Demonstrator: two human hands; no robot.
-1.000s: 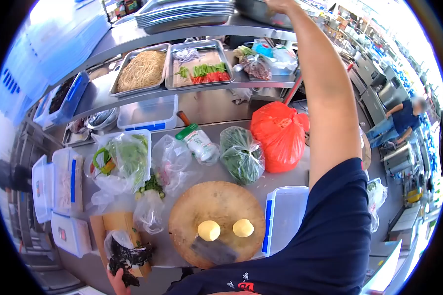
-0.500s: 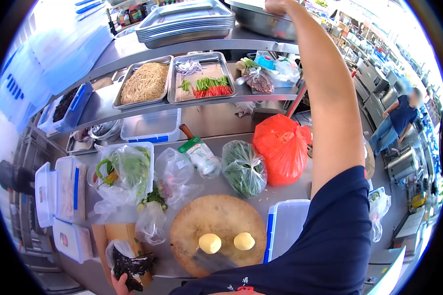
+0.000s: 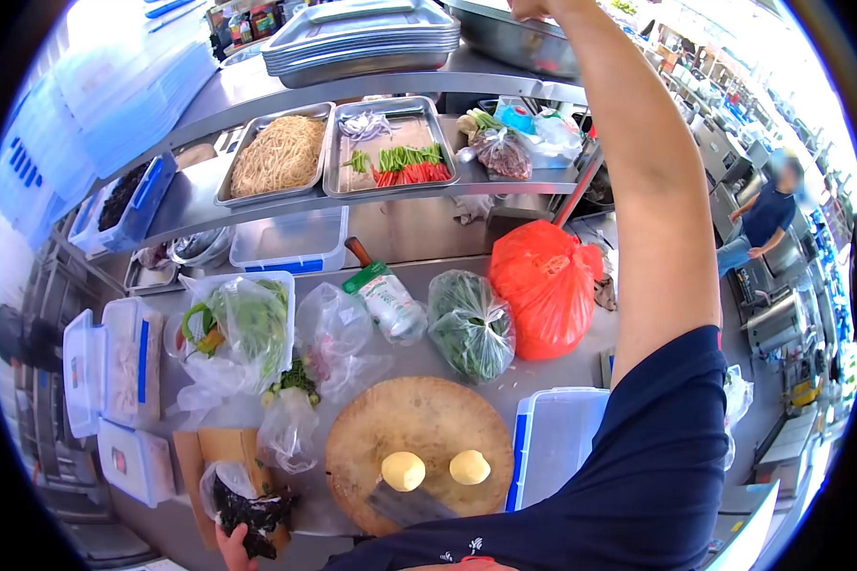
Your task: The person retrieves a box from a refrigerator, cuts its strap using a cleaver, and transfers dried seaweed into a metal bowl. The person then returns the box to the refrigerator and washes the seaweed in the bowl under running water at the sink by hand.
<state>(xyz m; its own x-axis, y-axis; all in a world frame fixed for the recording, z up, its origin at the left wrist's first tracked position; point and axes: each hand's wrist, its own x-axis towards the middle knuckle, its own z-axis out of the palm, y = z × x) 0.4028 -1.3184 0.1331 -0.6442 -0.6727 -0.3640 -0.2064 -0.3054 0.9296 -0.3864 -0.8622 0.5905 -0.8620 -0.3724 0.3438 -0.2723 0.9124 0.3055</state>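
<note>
Worktable [image 3: 307, 493], one, metal, running from left to right. Chopping board [image 3: 414, 411], one, round, wooden, near middle. Steel basin [image 3: 519, 43], one, far, on the upper shelf. Red bag [image 3: 543, 297], one, knotted, beyond the board's right. Cardboard box [image 3: 229, 445], one, open, near left. Black crumpled material [image 3: 254, 514], one piece, over the box. Hands, two, wide apart: right hand [image 3: 531, 9] at the basin's rim, cut by the view's edge; left hand [image 3: 235, 547] touching the material's near end; grip of either, cannot tell. Peeled yellow rounds [image 3: 403, 471], two, on the board, apart.
</note>
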